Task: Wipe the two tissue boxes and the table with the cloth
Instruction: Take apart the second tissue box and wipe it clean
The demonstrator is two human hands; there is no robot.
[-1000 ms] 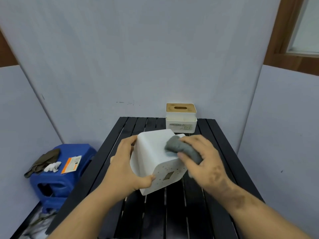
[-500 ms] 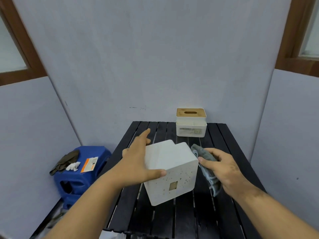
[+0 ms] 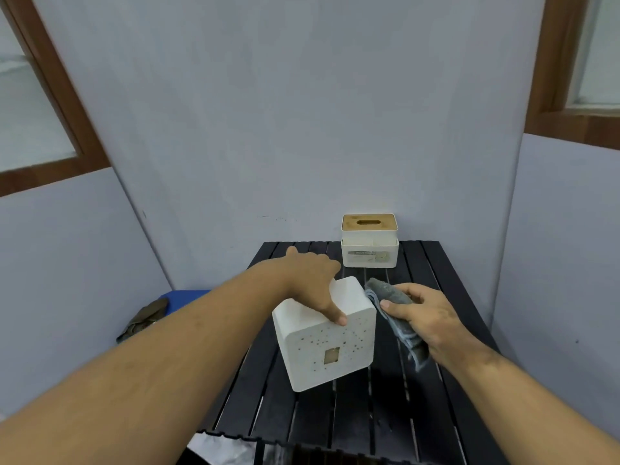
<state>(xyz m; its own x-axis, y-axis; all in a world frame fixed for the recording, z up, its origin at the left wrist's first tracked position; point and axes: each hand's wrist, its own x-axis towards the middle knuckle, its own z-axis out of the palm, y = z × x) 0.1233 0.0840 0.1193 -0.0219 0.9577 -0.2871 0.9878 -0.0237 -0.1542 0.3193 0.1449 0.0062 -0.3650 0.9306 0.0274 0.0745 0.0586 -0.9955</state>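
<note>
Two tissue boxes are sitting on the bench (image 3: 436, 414): the left hand (image 3: 313, 283) is lying spread over the near box (image 3: 322, 344), the right hand (image 3: 426, 317) is gripping one cloth (image 3: 392, 310), and the far box (image 3: 369, 241) is standing alone.

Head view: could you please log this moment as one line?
left hand: steadies white plastic tissue box | right hand: holds grey cloth beside it | black slatted table

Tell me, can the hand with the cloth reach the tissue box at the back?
Probably yes. The right hand holds the cloth, and only bare table lies between it and the far tissue box.
</note>
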